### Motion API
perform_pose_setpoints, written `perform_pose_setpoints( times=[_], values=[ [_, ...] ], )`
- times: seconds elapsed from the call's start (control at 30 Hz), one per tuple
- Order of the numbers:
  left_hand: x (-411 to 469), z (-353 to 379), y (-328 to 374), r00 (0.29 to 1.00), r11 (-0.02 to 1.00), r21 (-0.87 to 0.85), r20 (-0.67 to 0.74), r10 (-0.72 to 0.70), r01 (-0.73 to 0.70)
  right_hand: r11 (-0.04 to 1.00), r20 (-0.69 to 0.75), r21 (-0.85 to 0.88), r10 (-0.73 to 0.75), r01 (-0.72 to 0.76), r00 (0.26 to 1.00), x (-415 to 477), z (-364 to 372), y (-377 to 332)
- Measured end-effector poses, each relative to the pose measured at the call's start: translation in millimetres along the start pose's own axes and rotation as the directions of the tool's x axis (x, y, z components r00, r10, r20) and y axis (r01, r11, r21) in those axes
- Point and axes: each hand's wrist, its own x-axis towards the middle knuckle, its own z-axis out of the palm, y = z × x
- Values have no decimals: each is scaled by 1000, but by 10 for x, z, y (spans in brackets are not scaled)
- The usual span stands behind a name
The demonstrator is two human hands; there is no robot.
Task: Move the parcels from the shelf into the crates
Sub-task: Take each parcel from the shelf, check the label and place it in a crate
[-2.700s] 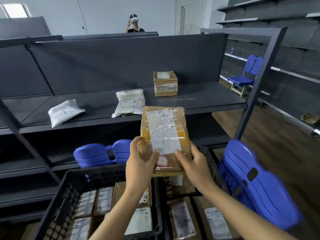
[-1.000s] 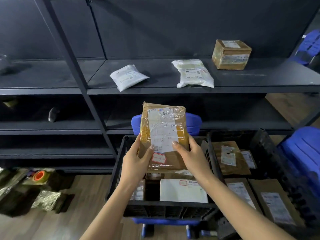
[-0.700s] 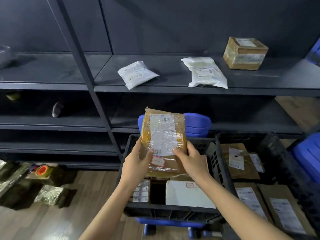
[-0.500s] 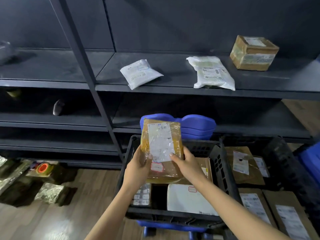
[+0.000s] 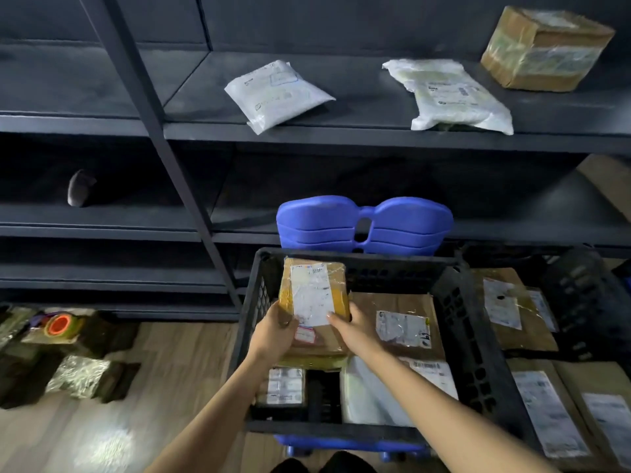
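I hold a brown taped parcel (image 5: 312, 295) with a white label, tilted, inside the left black crate (image 5: 461, 322). My left hand (image 5: 275, 332) grips its left edge and my right hand (image 5: 353, 331) grips its right edge. Other parcels lie in that crate, among them a brown one (image 5: 399, 326) and a white one (image 5: 368, 394). On the dark shelf (image 5: 341, 134) above lie a white pouch (image 5: 276, 95), a pale plastic bag parcel (image 5: 450, 95) and a brown box (image 5: 543, 47).
A second black crate (image 5: 580, 288) with brown parcels stands at the right. A blue plastic chair back (image 5: 363, 225) stands behind the left crate. A slanted shelf post (image 5: 164, 155) runs down the left. Bags and an orange tape roll (image 5: 59, 325) lie on the wooden floor.
Both hands have lowered the brown parcel from in front of the shelf down into the left crate. My view has tipped downward and closer to the crates.
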Motion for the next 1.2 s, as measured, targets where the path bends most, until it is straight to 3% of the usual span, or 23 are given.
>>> perform_pose_setpoints(
  times=[0.17, 0.37, 0.57, 0.67, 0.73, 0.8, 0.87, 0.93, 1.03, 1.13, 1.2],
  values=[
    [250, 150, -308, 994, 994, -32, -7, -110, 109, 999, 29, 1, 41, -41, 999, 258, 308, 236],
    [447, 222, -493, 998, 994, -94, -6, -64, 63, 998, 42, 36, 51, -53, 998, 404, 525, 322],
    [535, 318, -568, 985, 960, -222, 59, -160, 169, 999, 39, -11, 49, -48, 998, 513, 595, 372],
    [537, 357, -611, 989, 961, -233, 16, -146, 146, 998, 29, -19, 57, -56, 998, 541, 650, 406],
    [469, 406, -584, 992, 986, -156, -104, -76, 59, 999, 32, -26, 45, -44, 999, 544, 663, 405],
    [360, 443, -497, 973, 998, 51, -228, 44, -33, 998, 60, -55, 9, -5, 998, 532, 643, 381],
    [262, 507, -442, 972, 966, 247, -199, 129, -78, 986, 79, -160, -38, 50, 996, 490, 588, 341],
    [160, 541, -438, 990, 920, 383, -69, 120, -85, 904, 69, -404, -124, 142, 990, 421, 510, 309],
    [69, 524, -515, 981, 796, 574, 117, 155, -194, 604, 210, -722, -276, 339, 938, 337, 402, 337],
    [67, 480, -617, 955, 639, 711, 245, 166, -294, 372, 365, -815, -266, 444, 892, 322, 321, 398],
    [142, 432, -664, 951, 531, 790, 269, 150, -307, 305, 418, -826, -234, 475, 878, 357, 300, 394]
  ],
)
